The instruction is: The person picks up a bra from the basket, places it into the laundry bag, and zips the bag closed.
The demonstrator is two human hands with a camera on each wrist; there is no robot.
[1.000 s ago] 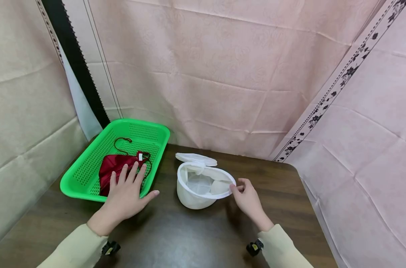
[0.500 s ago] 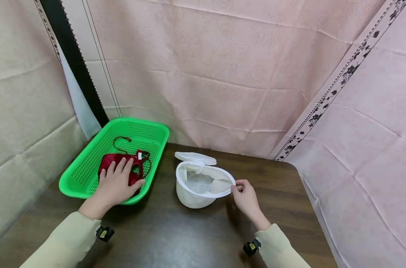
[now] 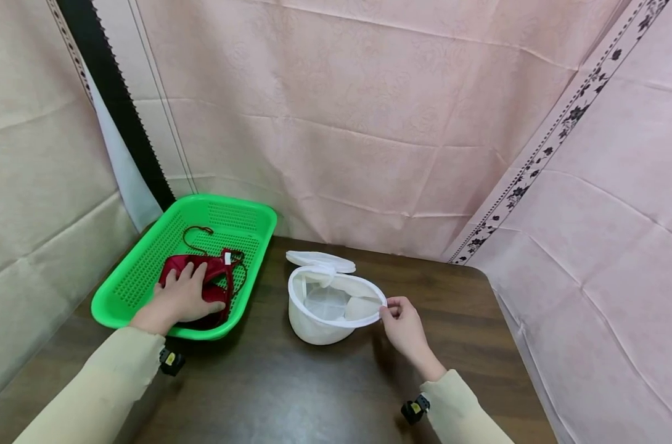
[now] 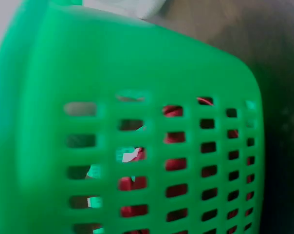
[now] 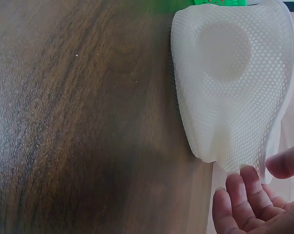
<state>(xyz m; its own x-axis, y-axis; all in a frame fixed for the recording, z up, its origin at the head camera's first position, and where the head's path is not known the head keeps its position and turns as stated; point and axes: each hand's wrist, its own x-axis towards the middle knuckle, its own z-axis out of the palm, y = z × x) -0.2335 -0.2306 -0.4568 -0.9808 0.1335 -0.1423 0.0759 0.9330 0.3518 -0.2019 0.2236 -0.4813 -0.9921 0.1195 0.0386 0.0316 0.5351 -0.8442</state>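
A shiny dark red cloth bag (image 3: 216, 295) lies in the near part of a bright green plastic basket (image 3: 131, 287) full of little holes. A thin red string (image 3: 201, 228) curls out past it, and a small white tag (image 3: 228, 258) sits near its top right corner. The left hand (image 3: 179, 299) is over the bag with its fingers spread and loose; I can't tell how hard the fingertips press on the cloth. The left wrist view is blurry, but it shows the green side up close, with bits of red peeking through the holes. To the right, well apart from the green basket, is a round white net basket (image 3: 314, 327) with a thick rim, its white lid (image 3: 320, 261) tipped back behind it. The right hand (image 3: 405, 330) pinches the rim on its right side. The right wrist view shows what the head view can't: the tiny holes in the net, and the thumb and fingers on two sides of the edge. Both baskets are on a dark brown wooden tabletop (image 3: 291, 394). Pale pink cloth (image 3: 364, 123) hangs behind it.
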